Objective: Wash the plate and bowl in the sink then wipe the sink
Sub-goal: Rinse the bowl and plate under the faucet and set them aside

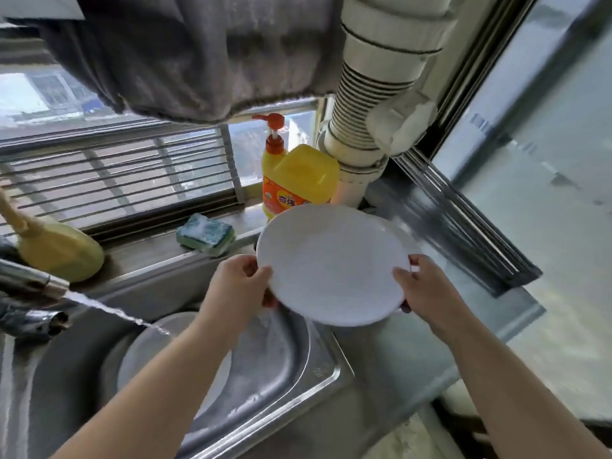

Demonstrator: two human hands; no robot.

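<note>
White plate (331,265) held in air above the sink's (328,362) far-right corner, face up toward cam and tilted, round so no long axis; left hand (240,286) pinches its left rim, thumb on top, fingers curled under, right hand (427,289) grips the right rim same way. Bowl (172,356) sits inside the basin below-left, tap (29,283) water running onto it. Sponge (205,235), yellow soap bottle (298,180) on sill behind the sink's far edge; bare steel counter (414,352) to the right w/ open room.
</note>
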